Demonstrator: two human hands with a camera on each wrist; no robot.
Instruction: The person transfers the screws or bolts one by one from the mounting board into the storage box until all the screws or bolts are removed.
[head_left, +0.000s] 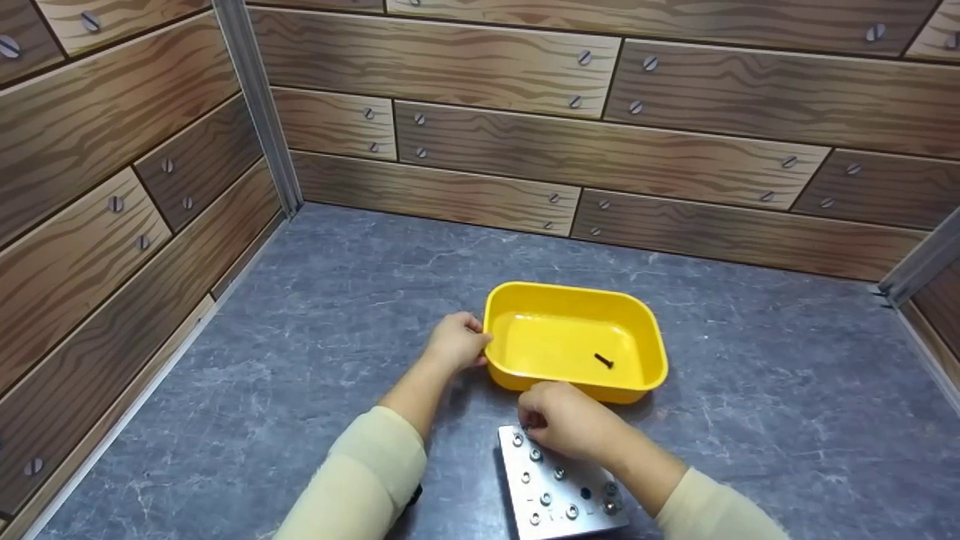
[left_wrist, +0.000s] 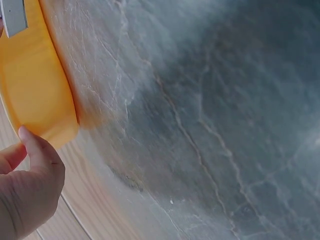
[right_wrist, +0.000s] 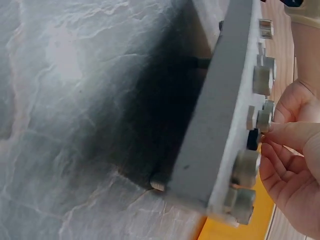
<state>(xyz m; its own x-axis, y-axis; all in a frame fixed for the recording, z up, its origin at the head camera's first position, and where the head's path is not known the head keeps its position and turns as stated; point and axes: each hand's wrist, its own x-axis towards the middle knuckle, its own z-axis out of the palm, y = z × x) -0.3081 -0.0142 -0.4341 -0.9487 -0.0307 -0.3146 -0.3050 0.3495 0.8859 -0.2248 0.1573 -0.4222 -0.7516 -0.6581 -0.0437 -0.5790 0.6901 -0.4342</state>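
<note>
My left hand (head_left: 459,343) pinches the left end of a yellow plastic tub (head_left: 574,293) between thumb and fingers. The left wrist view shows this hand (left_wrist: 35,182) at the tub's rim. A black screw (head_left: 604,361) lies inside the tub. In front of it stands a silver metal plate (head_left: 517,495) with several nuts and bolts on top and one black screw (head_left: 586,493) in it. With curled fingers, my right hand (head_left: 574,424) pinches a small dark piece over the plate's far edge; the fingers mostly hide it. Shafts stick out below the plate (right_wrist: 215,110) in the right wrist view.
Wood-print walls (head_left: 480,135) enclose the grey marbled tabletop (head_left: 337,300) at the back and sides. Metal posts (head_left: 259,105) stand in the corners. The tub is just beyond the plate, close to the right hand.
</note>
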